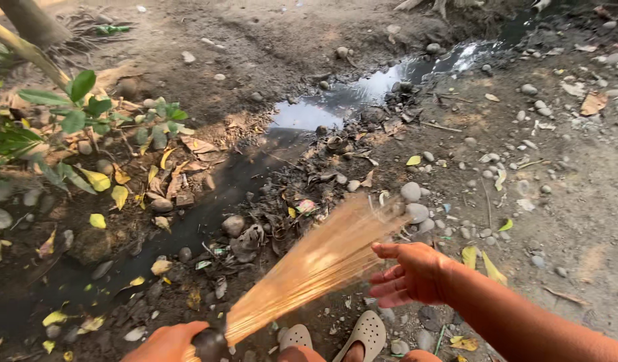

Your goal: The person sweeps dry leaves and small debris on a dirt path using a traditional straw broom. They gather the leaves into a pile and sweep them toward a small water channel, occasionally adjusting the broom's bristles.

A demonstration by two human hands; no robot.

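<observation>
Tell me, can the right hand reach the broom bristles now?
Probably yes: the right hand is open, its fingers right beside the fanned broom bristles, with nothing between them. The left hand grips the broom's base.

Left grip (171,342) clenched, right grip (413,275) open-fingered

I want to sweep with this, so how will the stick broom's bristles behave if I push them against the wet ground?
The stick broom looks like thin dry sticks fanning out, so they would probably flex and splay. The right hand touches the bristles; the left hand grips the bound end, so it seems light.
</observation>
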